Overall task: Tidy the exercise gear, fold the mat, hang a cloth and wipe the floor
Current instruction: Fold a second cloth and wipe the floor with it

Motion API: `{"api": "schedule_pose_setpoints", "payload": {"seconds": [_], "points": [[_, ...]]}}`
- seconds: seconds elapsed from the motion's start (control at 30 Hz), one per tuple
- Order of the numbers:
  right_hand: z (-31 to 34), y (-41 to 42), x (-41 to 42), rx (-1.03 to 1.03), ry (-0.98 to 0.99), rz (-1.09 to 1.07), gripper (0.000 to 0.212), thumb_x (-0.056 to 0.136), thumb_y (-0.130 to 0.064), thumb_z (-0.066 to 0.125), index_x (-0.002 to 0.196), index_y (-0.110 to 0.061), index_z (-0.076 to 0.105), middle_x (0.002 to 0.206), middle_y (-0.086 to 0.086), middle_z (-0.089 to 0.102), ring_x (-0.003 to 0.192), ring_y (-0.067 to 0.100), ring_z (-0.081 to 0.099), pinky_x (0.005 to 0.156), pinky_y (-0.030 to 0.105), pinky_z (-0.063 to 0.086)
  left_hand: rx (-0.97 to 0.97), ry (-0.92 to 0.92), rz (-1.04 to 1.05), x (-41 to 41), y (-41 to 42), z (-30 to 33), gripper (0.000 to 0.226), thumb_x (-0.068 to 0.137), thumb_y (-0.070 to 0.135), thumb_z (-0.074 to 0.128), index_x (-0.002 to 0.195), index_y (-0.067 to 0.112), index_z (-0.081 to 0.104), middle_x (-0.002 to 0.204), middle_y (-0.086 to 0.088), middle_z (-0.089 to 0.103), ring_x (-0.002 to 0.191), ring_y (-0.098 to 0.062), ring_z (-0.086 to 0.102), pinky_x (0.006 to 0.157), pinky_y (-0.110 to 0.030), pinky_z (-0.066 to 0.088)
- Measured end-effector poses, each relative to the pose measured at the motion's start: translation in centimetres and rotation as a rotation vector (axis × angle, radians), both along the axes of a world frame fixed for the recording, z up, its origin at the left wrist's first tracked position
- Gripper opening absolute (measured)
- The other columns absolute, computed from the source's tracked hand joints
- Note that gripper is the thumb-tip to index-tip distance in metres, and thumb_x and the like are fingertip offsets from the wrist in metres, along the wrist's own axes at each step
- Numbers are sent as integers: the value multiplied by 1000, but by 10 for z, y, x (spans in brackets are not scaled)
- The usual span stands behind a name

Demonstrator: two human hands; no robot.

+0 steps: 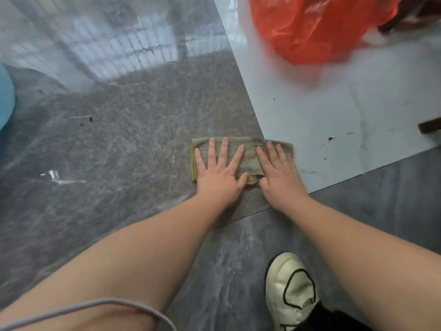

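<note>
Blue round object (6, 99) at far left edge, well apart from the fingers, cut off by the frame. White cable (95, 304) loops across the left forearm at bottom left. Floor (107, 151) is glossy grey marble tile with window reflections up top and a few dark specks. Left hand (218, 168) lies palm-down on the cloth (249, 156), fingers (211, 151) straight and spread apart, thumb toward the near edge of the cloth. Cloth is an olive-grey folded rectangle with a yellow-green hem, flat on the floor, straddling the seam between the dark tile and the white tile (334, 139); some reddish lettering on it between the hands, unreadable. Right hand (279, 170) lies flat on the cloth's right half, just beside the left, fingers straight and closer together, thumb tucked at the cloth's near edge. Both hands press, neither grips. Beyond the right fingers, well apart: an orange plastic bag (317, 27) on the white tile, blurred. Near side, under the right forearm: a white shoe (291, 292) with black trim on grey tile. Dark wooden bit (430, 125) at far right edge.
</note>
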State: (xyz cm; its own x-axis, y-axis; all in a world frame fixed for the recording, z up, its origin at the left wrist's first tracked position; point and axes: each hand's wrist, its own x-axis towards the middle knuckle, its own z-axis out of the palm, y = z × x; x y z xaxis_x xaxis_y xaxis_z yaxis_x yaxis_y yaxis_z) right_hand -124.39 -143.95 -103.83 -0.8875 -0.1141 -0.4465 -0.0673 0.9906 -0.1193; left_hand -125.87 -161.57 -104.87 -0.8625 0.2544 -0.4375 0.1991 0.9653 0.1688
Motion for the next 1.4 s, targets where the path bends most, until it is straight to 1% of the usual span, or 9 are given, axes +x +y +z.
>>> {"api": "schedule_pose_setpoints", "payload": {"seconds": [0.17, 0.37, 0.57, 0.73, 0.87, 1.0, 1.1, 1.2, 1.4], "points": [[2, -33, 50, 14, -57, -80, 78, 85, -34, 24, 157, -28, -3, 165, 8, -12, 151, 28, -13, 122, 45, -6, -23, -22, -168, 22, -35, 4, 68, 94, 69, 8, 150, 44, -21, 162, -1, -26, 146, -32, -30, 112, -66, -14], [19, -60, 75, -13, -199, -14, 74, 95, -30, 34, 156, -30, -9, 163, 8, -20, 150, 28, -16, 122, 45, -6, -46, -158, -179, 47, -67, 15, 70, 93, 70, 11, 149, 45, -25, 160, -1, -31, 145, -32, -32, 112, -67, -15], [12, -54, 107, 8, -72, 106, 78, 86, -35, 34, 157, -33, 0, 165, 6, -9, 151, 27, -9, 123, 45, -3, -101, -253, -122, 93, -76, 21, 77, 92, 72, 17, 147, 43, -29, 157, -4, -37, 143, -36, -36, 110, -70, -13], [-2, -41, 142, -17, 24, 197, 79, 80, -38, 27, 157, -30, 13, 165, 6, 5, 152, 28, 0, 122, 48, 1, -69, -210, 22, 147, -63, 16, 77, 93, 70, 18, 147, 41, -29, 157, -5, -38, 140, -36, -40, 109, -70, -15], [-5, -24, 167, -10, 45, 278, 80, 79, -38, 33, 157, -27, 17, 165, 8, 10, 152, 29, 5, 122, 51, 9, -27, -195, 155, 193, -42, 16, 76, 94, 69, 18, 148, 42, -28, 157, -3, -37, 141, -34, -39, 110, -68, -16], [0, -5, 209, -10, 34, 356, 81, 79, -38, 39, 156, -23, 21, 164, 12, 14, 151, 33, 9, 121, 54, 14, 6, -152, 189, 243, -27, 16, 72, 95, 67, 17, 148, 44, -26, 159, -2, -32, 144, -32, -35, 112, -67, -14], [6, 15, 246, -24, 0, 435, 77, 84, -41, 41, 156, -22, 23, 163, 13, 16, 151, 34, 12, 119, 54, 18, 27, -94, 180, 291, -20, 13, 71, 95, 65, 22, 154, 44, -12, 164, -3, -18, 149, -33, -22, 114, -67, -8], [9, 18, 257, -12, -23, 409, 71, 91, -48, 36, 156, -25, 21, 164, 11, 14, 151, 31, 9, 120, 52, 17, 33, -76, 188, 301, -19, 10, 66, 95, 62, 21, 155, 46, -2, 166, -2, -8, 151, -31, -17, 116, -66, -6], [-4, -11, 216, -20, 31, 218, 67, 94, -50, 26, 156, -28, 17, 165, 7, 9, 152, 28, 3, 121, 50, 5, 28, 1, 250, 255, -19, 5, 61, 97, 59, 18, 153, 49, -3, 165, 1, -9, 151, -29, -16, 116, -64, -9]]}}
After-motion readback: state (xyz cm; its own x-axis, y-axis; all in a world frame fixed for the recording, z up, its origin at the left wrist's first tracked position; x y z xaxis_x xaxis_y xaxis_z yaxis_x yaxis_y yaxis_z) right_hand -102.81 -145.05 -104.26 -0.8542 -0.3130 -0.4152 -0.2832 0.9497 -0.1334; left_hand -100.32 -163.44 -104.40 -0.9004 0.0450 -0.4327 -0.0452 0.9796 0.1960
